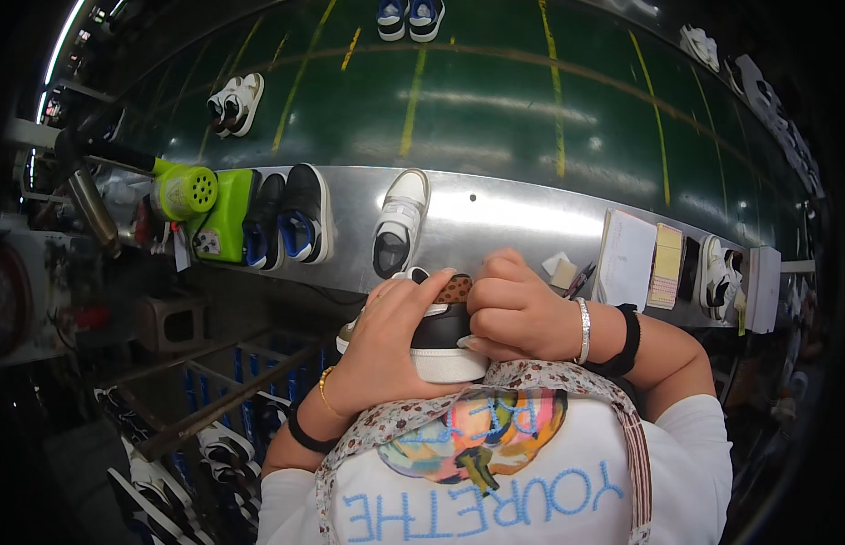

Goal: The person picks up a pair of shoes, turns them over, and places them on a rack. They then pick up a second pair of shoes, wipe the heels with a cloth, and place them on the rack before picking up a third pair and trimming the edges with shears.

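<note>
Apparently heel work in hand — shoe [443, 332] just nearside of metal ledge [522, 213], left hand [379, 341] clasping it, right hand [518, 312] curled against heel [451, 329], pinch unclear — next move likely needs steady hold.

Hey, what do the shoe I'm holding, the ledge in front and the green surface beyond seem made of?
Shoe: probably smooth leather or synthetic; its black panel looks even and softly sheened. White sole: perhaps rubber, from its thick, matte edge. Ledge: likely bare metal, from its silvery glare. Green surface: perhaps coated plastic or rubber; streaky reflections suggest gloss.
</note>
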A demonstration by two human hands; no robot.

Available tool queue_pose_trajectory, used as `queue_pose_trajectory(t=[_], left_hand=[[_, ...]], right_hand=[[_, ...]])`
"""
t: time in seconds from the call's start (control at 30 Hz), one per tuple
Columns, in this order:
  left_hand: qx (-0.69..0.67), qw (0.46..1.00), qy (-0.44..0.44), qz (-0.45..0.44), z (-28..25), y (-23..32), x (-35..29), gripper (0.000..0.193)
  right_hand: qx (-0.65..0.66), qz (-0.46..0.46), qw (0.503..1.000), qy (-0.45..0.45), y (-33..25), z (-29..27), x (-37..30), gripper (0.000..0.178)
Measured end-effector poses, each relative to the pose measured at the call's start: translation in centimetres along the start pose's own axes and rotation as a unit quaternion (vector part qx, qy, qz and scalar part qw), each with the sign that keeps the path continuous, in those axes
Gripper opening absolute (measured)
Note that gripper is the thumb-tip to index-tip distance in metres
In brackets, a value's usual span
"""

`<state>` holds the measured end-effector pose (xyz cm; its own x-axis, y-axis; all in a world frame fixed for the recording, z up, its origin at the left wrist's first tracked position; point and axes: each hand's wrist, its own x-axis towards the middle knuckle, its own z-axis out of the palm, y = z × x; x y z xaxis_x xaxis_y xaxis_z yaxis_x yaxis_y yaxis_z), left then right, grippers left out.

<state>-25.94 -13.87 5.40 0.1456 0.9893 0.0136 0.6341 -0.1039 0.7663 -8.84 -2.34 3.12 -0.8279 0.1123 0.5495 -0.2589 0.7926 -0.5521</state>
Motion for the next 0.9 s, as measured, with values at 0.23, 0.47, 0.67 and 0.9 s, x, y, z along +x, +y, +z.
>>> queue_pose_trajectory(t=[0.23, 0.47, 0.67, 0.9], left_hand=[[-0.011, 0.999, 0.014, 0.032, 0.2, -0.2, 0.3, 0.091], [0.000, 0.999, -0.017, 0.037, 0.1, -0.5, 0.4, 0.092], [-0.023, 1.000, 0.013, 0.014, -0.1, 0.0, 0.4, 0.092], [-0.020, 1.000, 0.000, 0.019, 0.1, -0.1, 0.3, 0.093]], right_hand=[[-0.004, 0.005, 1.000, 0.005, 0.1, 0.1, -0.4, 0.018], [0.001, -0.020, 1.000, 0.015, 0.0, 0.5, 0.6, 0.018], [-0.014, 0.014, 0.999, 0.042, -0.4, 0.3, 0.2, 0.020], [-0.016, 0.032, 0.999, 0.009, 0.0, 0.0, -1.8, 0.020]])
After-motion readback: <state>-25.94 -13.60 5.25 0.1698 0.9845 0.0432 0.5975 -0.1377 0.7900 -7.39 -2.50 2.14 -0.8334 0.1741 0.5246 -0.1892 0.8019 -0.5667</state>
